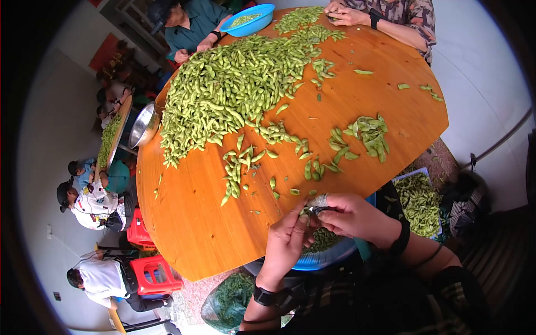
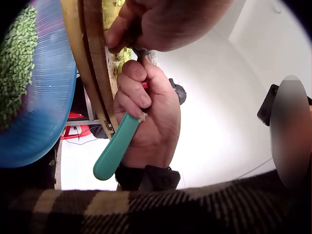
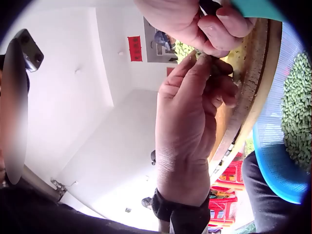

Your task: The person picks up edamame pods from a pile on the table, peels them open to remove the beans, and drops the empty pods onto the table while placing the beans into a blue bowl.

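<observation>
My left hand point(image 1: 283, 244) pinches a small green pod point(image 1: 305, 212) above the near table edge. In my right hand point(image 1: 363, 219) is a tool whose teal handle point(image 2: 117, 148) sticks out below the curled fingers; its dark tip meets the pod at the left fingertips. The right wrist view shows the left hand point(image 3: 183, 117) with thumb and finger pressed together, touching the right hand point(image 3: 219, 31); the pod is mostly hidden there. Shelled green beans point(image 2: 17, 68) lie in a blue basin point(image 2: 48, 114) under the hands.
A large pile of pods point(image 1: 223, 89) covers the back left of the wooden table point(image 1: 206, 223), with loose pods nearer. Two people sit across, beside a blue bowl point(image 1: 258, 22). A metal bowl point(image 1: 144, 124) is left; a crate of pods point(image 1: 419, 204) stands right of my arm.
</observation>
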A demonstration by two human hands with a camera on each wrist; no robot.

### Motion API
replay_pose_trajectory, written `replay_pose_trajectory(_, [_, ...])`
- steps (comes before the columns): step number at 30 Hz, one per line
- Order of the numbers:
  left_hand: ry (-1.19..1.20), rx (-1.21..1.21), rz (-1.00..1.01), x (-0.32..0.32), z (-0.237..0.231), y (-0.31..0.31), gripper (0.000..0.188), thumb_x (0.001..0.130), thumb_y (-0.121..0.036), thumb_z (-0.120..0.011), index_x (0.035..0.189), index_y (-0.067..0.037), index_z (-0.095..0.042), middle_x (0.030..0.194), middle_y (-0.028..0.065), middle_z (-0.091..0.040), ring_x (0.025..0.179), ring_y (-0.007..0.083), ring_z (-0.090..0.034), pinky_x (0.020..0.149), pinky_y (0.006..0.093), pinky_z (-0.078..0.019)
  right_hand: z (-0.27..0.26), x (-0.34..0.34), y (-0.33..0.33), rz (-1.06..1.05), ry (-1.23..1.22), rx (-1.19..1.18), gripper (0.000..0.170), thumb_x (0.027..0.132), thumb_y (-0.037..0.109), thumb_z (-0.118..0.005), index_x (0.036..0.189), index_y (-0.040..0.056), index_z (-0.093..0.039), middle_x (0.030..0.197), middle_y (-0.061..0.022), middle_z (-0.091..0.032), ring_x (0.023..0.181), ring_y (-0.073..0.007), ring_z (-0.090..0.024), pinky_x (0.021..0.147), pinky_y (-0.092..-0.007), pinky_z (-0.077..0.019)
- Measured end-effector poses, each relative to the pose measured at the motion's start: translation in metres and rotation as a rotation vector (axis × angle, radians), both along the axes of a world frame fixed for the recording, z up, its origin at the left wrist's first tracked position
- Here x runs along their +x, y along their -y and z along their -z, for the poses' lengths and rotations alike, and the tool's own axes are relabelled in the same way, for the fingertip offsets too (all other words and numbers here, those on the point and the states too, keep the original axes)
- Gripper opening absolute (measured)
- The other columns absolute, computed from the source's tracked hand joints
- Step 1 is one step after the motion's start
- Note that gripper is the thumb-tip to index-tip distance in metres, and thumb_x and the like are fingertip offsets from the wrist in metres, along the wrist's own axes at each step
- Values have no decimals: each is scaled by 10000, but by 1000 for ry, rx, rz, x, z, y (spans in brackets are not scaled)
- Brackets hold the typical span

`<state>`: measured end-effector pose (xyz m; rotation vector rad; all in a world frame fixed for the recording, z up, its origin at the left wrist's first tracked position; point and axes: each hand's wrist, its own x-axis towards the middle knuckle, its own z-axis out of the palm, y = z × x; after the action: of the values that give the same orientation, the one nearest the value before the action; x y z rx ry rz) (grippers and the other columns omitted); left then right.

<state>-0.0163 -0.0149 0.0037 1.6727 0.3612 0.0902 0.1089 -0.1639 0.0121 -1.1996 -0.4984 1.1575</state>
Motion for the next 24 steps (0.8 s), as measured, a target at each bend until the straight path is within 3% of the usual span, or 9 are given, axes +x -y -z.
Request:
replay_pose_trajectory(4, [6, -291, -38, 1, 1, -3, 363, 1032, -174, -417, 1362, -40, -489, 877, 33, -630, 641, 76, -579, 559, 212, -479, -2, 4, 1, -72, -70, -40, 66, 913, 60, -545, 900, 11, -588, 663, -22, -528, 577, -61, -480, 516, -262, -385])
replay_pose_trajectory(6, [-52, -514, -123, 3, -3, 0, 352, 1026, -190, -392, 1301, -3, -504, 902, 62, -642, 631, 110, -587, 540, 219, -470, 4, -5, -2, 73, 388, 50, 72, 912, 56, -541, 878, 5, -579, 664, -40, -556, 576, -90, -523, 521, -292, -411])
replay_pose_trajectory(7, [-49, -514, -130, 3, -4, 1, 352, 1026, -190, -392, 1301, -3, -504, 902, 62, -642, 631, 110, -587, 540, 219, -470, 7, -9, -2, 66, 389, 51, 72, 912, 56, -541, 878, 5, -579, 664, -40, -556, 576, -90, -523, 521, -292, -411])
replay_pose_trajectory(9, [-64, -641, -200, 5, -6, 2, 292, 976, -114, -394, 1194, 41, -513, 883, 128, -658, 646, 168, -617, 531, 246, -472, 11, -14, 0, 155, 735, 123, 123, 924, 34, -515, 1000, -16, -598, 742, -60, -614, 635, -131, -564, 597, -255, -455])
replay_pose_trajectory(12, [-51, -661, -217, 7, -2, 3, 286, 954, -81, -376, 1162, 50, -522, 897, 141, -657, 661, 185, -622, 541, 265, -485, 8, -16, 2, 144, 776, 67, 112, 905, 2, -528, 987, -27, -599, 764, -105, -628, 664, -165, -578, 638, -279, -476])
replay_pose_trajectory(15, [-23, -649, -185, 7, 4, 4, 318, 965, -97, -371, 1195, 55, -529, 934, 111, -655, 735, 159, -622, 613, 266, -507, -2, -16, 2, 169, 629, 67, 138, 901, -17, -523, 1014, -24, -602, 767, -95, -625, 656, -152, -566, 638, -278, -474])
replay_pose_trajectory(19, [68, -592, -244, 10, -3, 20, 339, 972, -92, -372, 1227, 66, -528, 904, 121, -649, 709, 164, -614, 641, 265, -501, 12, -15, 3, 178, 730, 46, 145, 905, -18, -518, 1025, -25, -600, 770, -88, -622, 659, -141, -566, 632, -277, -471])
replay_pose_trajectory(21, [59, -349, -165, 8, 1, 19, 372, 988, -126, -372, 1273, 72, -505, 888, 107, -639, 709, 140, -591, 666, 250, -487, 10, -17, 3, 172, 722, 71, 168, 907, -28, -513, 1051, -28, -599, 774, -84, -621, 665, -131, -569, 630, -274, -473])
replay_pose_trajectory(24, [95, -279, -192, 7, 5, 23, 377, 998, -160, -382, 1266, 76, -505, 871, 93, -627, 685, 124, -564, 642, 243, -467, 9, -20, 2, 177, 663, 126, 181, 914, -30, -504, 1070, -29, -595, 782, -79, -625, 665, -125, -573, 632, -270, -477])
